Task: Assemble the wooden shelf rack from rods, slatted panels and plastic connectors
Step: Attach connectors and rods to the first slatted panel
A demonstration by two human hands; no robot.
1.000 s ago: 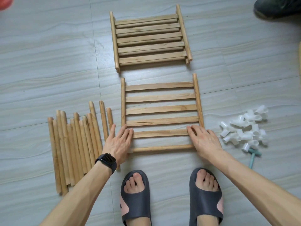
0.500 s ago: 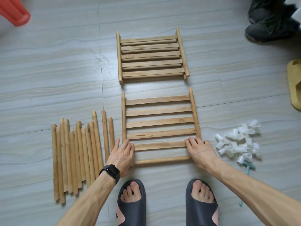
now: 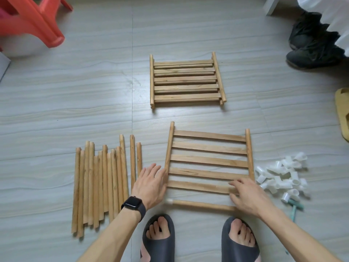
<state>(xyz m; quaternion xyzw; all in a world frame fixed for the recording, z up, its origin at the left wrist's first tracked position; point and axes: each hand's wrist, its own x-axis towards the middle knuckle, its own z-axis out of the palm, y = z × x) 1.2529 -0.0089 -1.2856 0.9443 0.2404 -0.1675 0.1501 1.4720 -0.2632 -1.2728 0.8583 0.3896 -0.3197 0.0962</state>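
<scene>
Bracing the panel (image 3: 207,159) where it lies flat and slightly askew on the floor (image 3: 94,91), just ahead of the person's sandals (image 3: 160,241), the left hand (image 3: 151,183) sets straight fingers against the outside of the left rail. The right hand (image 3: 247,195) rests with fingers spread over the nearest slat at the right corner; neither grips anything. A lone rod (image 3: 200,204) lies across the panel's near end, a white cap (image 3: 169,201) on its left tip, its right end hidden under the right hand. The tile looks smooth, so an uneven push would likely skate the panel further out of square, and the loose rod could roll toward the feet. The connectors (image 3: 281,176) are heaped just beside the right rail, where a sideways shove could scatter them; a teal mallet (image 3: 295,206) lies at the heap's near edge. The spare rods (image 3: 102,186) lie in a row just left of the left hand, close enough to be knocked by the wrist. A stack (image 3: 186,80) of further panels waits beyond, well apart. A red stool (image 3: 35,21), dark shoes (image 3: 311,48) and a yellow slipper (image 3: 342,114) ring the far edges, out of the way of the work.
</scene>
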